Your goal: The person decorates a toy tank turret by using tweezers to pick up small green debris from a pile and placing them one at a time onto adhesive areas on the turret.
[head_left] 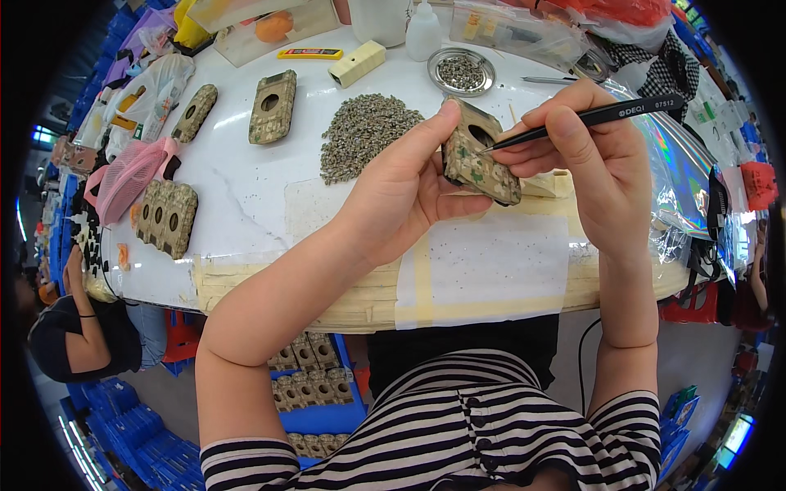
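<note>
While the left hand [397, 186] holds a camouflage casing [485, 170] above the worktop [237, 192], the right hand [604, 164] brings black tweezers [630, 109] to it.

The left hand is closed around the casing's edges, tilting it; the right hand pinches the tweezers, their tips at the face near the round opening. Fine placing or adjusting on the casing seems to be the step in hand, though whether the tips grip a part is too small to tell. The next move likely calls for a steady casing and light tip pressure; a pile of small parts [368, 131] lies nearby.
</note>
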`<control>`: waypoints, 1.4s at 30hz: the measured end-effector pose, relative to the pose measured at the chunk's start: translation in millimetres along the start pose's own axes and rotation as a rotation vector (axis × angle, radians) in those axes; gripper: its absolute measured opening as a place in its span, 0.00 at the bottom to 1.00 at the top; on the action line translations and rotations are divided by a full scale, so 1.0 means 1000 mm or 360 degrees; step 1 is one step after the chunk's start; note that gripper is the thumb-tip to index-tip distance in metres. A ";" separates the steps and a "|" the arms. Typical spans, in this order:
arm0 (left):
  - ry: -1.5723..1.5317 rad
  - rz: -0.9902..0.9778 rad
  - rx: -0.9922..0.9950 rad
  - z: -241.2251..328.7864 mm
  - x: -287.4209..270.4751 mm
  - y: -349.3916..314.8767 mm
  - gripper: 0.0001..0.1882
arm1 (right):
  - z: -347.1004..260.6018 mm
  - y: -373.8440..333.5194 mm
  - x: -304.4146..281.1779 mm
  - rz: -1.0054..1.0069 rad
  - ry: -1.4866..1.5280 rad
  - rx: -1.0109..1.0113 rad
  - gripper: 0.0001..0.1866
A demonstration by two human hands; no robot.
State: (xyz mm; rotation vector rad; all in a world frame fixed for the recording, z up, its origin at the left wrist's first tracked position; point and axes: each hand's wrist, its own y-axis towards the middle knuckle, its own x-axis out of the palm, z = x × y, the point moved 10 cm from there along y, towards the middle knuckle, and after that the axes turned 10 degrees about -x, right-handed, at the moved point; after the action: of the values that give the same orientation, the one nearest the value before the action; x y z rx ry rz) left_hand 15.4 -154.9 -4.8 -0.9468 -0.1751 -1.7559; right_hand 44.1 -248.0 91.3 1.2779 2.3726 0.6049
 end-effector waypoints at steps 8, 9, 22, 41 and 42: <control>-0.0014 -0.0025 -0.0006 0.001 0.001 0.000 0.21 | 0.000 0.000 0.000 0.0003 -0.0004 0.0008 0.14; -0.0011 -0.0026 -0.0010 0.001 0.001 -0.001 0.21 | 0.000 0.000 0.000 0.0002 -0.0006 0.0004 0.14; 0.0000 -0.0019 0.0004 0.001 0.001 0.000 0.22 | -0.001 -0.001 0.000 0.0018 -0.0024 -0.0013 0.14; -0.0064 -0.0057 0.0008 0.001 0.000 0.001 0.23 | -0.003 -0.001 0.002 -0.0023 -0.0009 -0.0050 0.14; -0.0074 -0.0064 0.0005 0.001 0.001 0.001 0.22 | -0.003 -0.001 0.001 -0.0018 -0.0005 -0.0058 0.14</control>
State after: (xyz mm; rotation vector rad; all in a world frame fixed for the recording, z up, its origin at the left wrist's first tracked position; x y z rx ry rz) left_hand 16.7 -155.5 -4.3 -0.9885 -0.2278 -1.7707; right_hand 40.8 -248.1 93.3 1.2483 2.3535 0.6392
